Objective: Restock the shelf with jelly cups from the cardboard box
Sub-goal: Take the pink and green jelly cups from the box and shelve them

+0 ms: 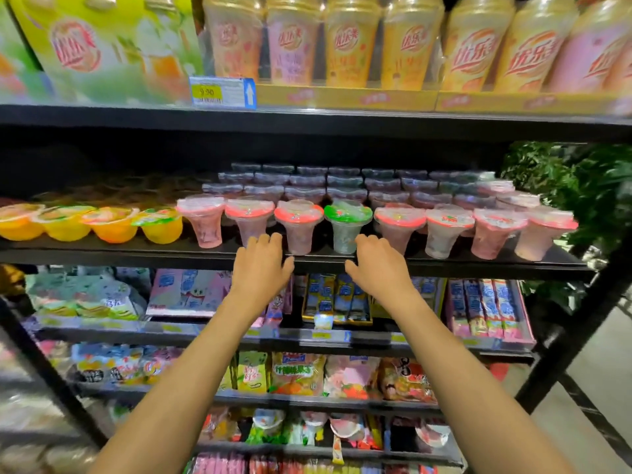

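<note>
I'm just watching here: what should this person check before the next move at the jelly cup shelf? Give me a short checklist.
1. Left hand free: ok, fingers relaxed, holding nothing.
2. Right hand free: ok, also holding nothing.
3. Front row standing upright on the shelf: ok.
4. Front row all one kind: not ok, one green-lidded cup stands among the pink-lidded cups.
5. Cardboard box within reach: cannot tell, it is out of view.

Jelly cups (347, 225) stand in rows on the shelf (136, 253).
</note>
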